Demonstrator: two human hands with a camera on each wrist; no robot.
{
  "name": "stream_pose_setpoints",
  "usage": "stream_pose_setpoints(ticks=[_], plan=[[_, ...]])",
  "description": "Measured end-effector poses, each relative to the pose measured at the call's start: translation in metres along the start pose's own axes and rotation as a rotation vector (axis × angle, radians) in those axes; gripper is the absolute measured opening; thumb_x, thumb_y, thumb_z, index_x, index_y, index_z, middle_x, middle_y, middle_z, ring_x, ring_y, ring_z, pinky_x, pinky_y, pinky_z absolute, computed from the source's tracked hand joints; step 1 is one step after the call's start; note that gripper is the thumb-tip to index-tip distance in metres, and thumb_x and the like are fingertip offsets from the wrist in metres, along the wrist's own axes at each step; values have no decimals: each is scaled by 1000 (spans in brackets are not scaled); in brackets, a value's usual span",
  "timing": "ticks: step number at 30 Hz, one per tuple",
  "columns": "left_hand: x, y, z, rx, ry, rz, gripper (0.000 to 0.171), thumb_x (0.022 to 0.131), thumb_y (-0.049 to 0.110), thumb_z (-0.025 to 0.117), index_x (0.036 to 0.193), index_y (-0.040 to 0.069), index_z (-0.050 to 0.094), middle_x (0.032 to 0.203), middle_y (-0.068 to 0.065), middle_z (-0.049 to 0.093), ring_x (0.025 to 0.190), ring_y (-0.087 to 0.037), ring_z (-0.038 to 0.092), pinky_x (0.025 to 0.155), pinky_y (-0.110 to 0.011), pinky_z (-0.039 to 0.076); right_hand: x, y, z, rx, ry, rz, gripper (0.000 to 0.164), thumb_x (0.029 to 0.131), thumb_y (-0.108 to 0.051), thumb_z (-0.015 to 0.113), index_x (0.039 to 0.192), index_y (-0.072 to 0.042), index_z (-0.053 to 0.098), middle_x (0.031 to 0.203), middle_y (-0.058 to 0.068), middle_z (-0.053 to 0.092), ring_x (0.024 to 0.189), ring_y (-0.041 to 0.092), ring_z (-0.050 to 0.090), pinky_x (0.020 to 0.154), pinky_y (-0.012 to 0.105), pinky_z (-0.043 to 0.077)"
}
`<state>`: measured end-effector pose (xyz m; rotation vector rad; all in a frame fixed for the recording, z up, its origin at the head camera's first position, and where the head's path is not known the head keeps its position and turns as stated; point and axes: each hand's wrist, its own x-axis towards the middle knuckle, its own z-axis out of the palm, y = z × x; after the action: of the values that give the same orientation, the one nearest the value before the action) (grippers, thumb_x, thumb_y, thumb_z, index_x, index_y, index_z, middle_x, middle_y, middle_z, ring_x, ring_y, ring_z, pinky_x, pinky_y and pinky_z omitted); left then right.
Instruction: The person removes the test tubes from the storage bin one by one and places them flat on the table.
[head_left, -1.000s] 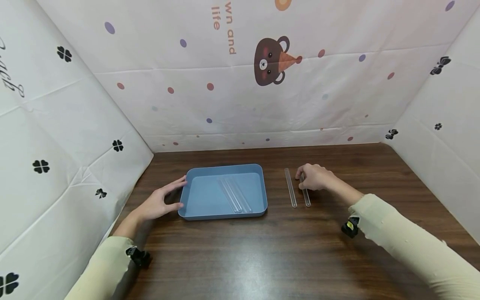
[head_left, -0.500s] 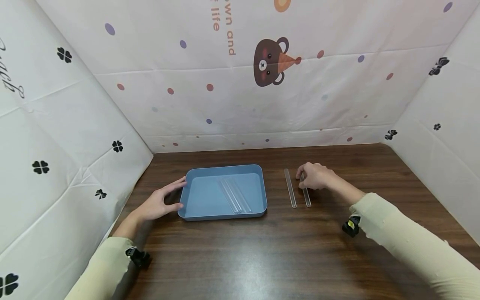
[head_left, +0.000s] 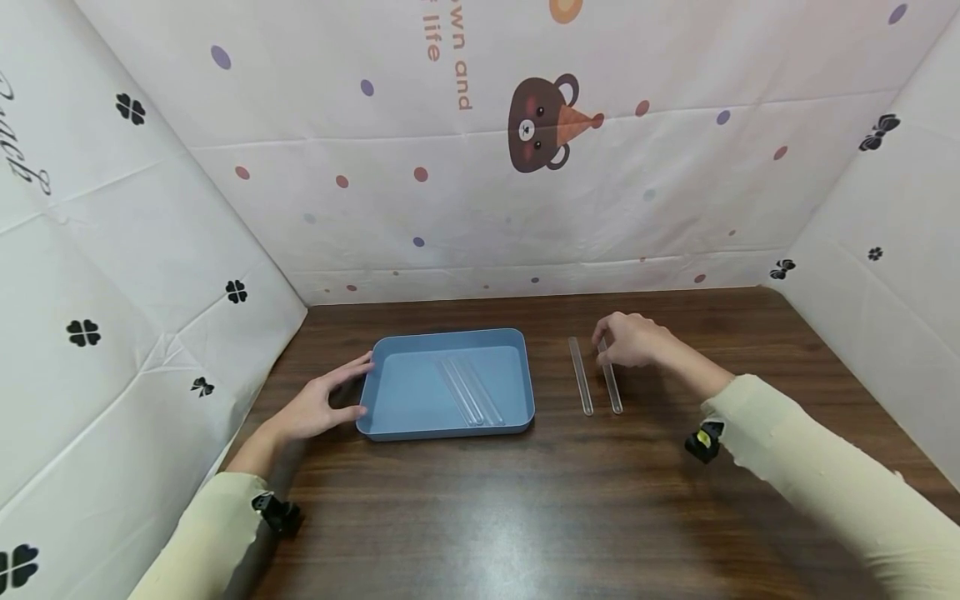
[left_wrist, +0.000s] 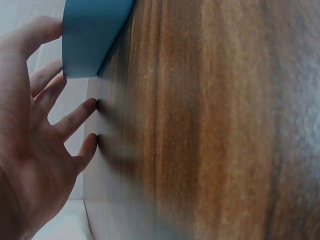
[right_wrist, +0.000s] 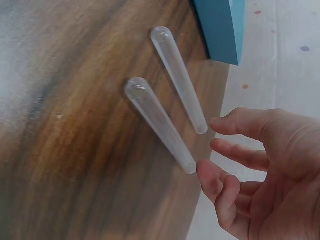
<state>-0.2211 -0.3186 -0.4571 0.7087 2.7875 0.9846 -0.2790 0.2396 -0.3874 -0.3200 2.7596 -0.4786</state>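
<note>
My left hand point(head_left: 311, 407) rests at the left end of a blue tray point(head_left: 397, 408), thumb and fingertips against its rim. In the left wrist view, the lower fingers of that hand point(left_wrist: 40, 135) stretch toward the table beside the tray wall point(left_wrist: 90, 45). Clear test tubes point(head_left: 470, 396) lie slanted inside the tray. To its right, two more lie on the table: a left test tube point(head_left: 581, 379) and a right test tube point(head_left: 611, 390). My right hand point(head_left: 633, 340) is over the far end of the right one, its thumb and fingers spread apart, fingertips near the tube's end point(right_wrist: 162, 127).
The dark wooden table point(head_left: 480, 500) is bounded by white printed sheets at the back point(head_left: 450, 208) and on both sides. A black camera is strapped to each wrist, the right one point(head_left: 703, 442) hanging below the sleeve.
My right hand has lifted slightly and shifted toward the far end of the right test tube, uncovering more of it. The left hand and the tray stay in place.
</note>
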Motion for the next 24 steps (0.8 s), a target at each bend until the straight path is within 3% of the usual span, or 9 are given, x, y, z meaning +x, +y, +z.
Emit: stream_pose_setpoints(ticks=[3, 6, 10, 13, 24], plan=[[0, 0, 0, -8, -1, -4, 76, 102, 23, 82, 169, 8, 50, 186, -19, 34, 169, -55, 34, 128, -83, 31, 1, -3, -4, 4, -5, -4, 39, 101, -28, 81, 134, -9, 74, 90, 2, 67, 70, 19, 67, 64, 35, 49], [1, 0, 1, -14, 0, -6, 76, 102, 23, 82, 169, 8, 50, 186, -19, 34, 169, -55, 34, 129, -83, 30, 0, -7, -8, -1, 0, -11, 37, 102, -28, 80, 134, -9, 74, 97, 5, 71, 76, 21, 68, 67, 39, 50], [1, -1, 1, -15, 1, -5, 76, 102, 22, 83, 169, 8, 50, 186, -19, 34, 169, -55, 34, 129, -83, 30, 0, -11, -10, -22, 40, -51, 33, 103, -28, 76, 131, -11, 76, 121, 15, 78, 100, 32, 74, 79, 52, 57], [2, -1, 1, -15, 0, -7, 76, 102, 23, 83, 169, 8, 50, 186, -19, 34, 169, -55, 34, 129, -83, 30, 1, -12, -7, -41, 82, -110, 30, 104, -26, 74, 130, -11, 77, 130, 18, 80, 115, 39, 77, 87, 61, 60], [2, -2, 1, -19, -1, -10, 77, 102, 24, 83, 169, 9, 50, 186, -19, 33, 169, -55, 34, 129, -83, 30, 5, -22, -5, -75, 197, -266, 31, 102, -23, 75, 131, -12, 79, 125, 11, 85, 118, 33, 79, 96, 62, 62]])
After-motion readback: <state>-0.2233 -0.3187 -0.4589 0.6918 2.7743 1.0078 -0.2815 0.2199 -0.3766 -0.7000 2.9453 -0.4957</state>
